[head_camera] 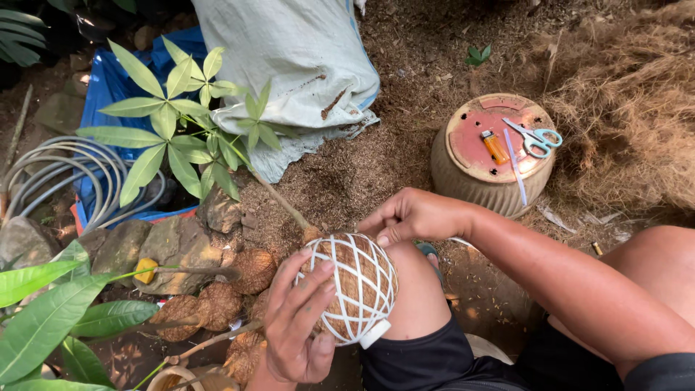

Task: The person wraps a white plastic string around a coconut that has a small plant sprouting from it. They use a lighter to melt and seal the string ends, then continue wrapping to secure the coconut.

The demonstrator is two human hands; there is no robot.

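Observation:
My left hand point(295, 318) cups a round ball of brown coconut fibre point(356, 286) criss-crossed with white string, resting it against my knee. A thin stem rises from the ball's top to a young plant with long green leaves point(179, 116). My right hand point(409, 215) pinches at the top of the ball where the stem comes out, fingers closed on the string there. A white string spool end point(374, 334) shows under the ball.
An upturned pot point(494, 156) at the right carries an orange lighter point(495, 146), scissors point(536, 137) and a thin stick. Several wrapped fibre balls point(217, 300) lie by stones at the left. A white sack point(289, 58), blue tarp, coiled hose point(69, 177) and a fibre heap point(630, 101) surround me.

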